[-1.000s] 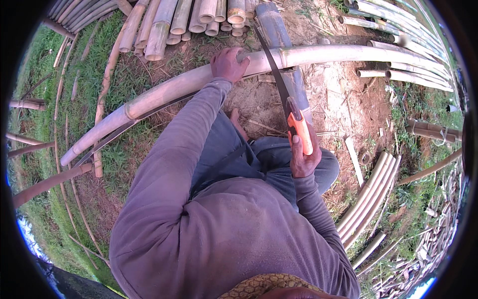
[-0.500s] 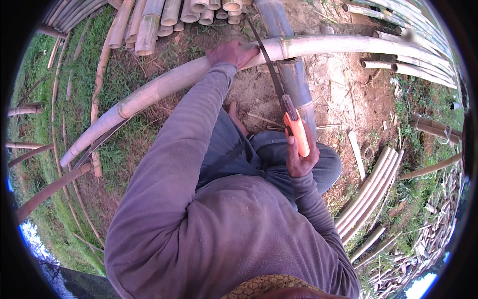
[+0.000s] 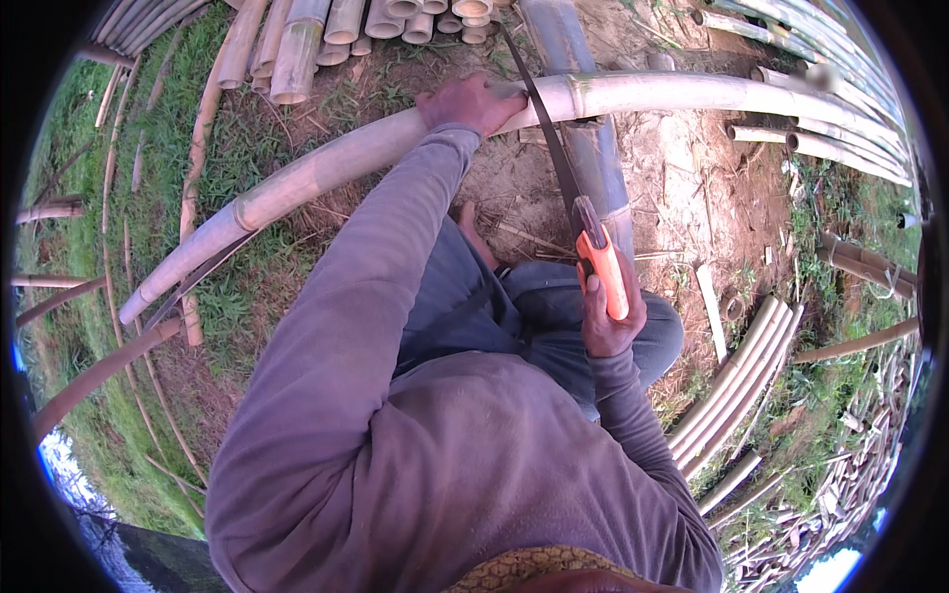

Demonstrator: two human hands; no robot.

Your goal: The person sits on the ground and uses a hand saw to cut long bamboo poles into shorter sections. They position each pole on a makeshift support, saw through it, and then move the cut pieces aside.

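A long pale bamboo pole (image 3: pixel 326 168) runs across in front of me, bowed by the lens. It rests over a thicker grey bamboo log (image 3: pixel 596 163) lying away from me. My left hand (image 3: pixel 471 103) is wrapped over the pole, left of the saw. In my right hand (image 3: pixel 613 311) is the orange handle of a hand saw (image 3: pixel 547 119), gripped above my right knee. Its dark blade slants up and left across the pole, just beside my left fingers and left of a node. How deep the teeth sit cannot be made out.
Cut bamboo pieces (image 3: pixel 341 25) are stacked at the far left, their open ends toward me. More poles (image 3: pixel 850 148) lie at the far right. Several pale lengths (image 3: pixel 736 381) rest by my right side, near scattered offcuts (image 3: pixel 830 494). My bare foot (image 3: pixel 477 237) is below the pole.
The saw and my right hand have shifted slightly right and toward me, the blade still across the pole. My left hand keeps its hold; the whole view has moved a little.
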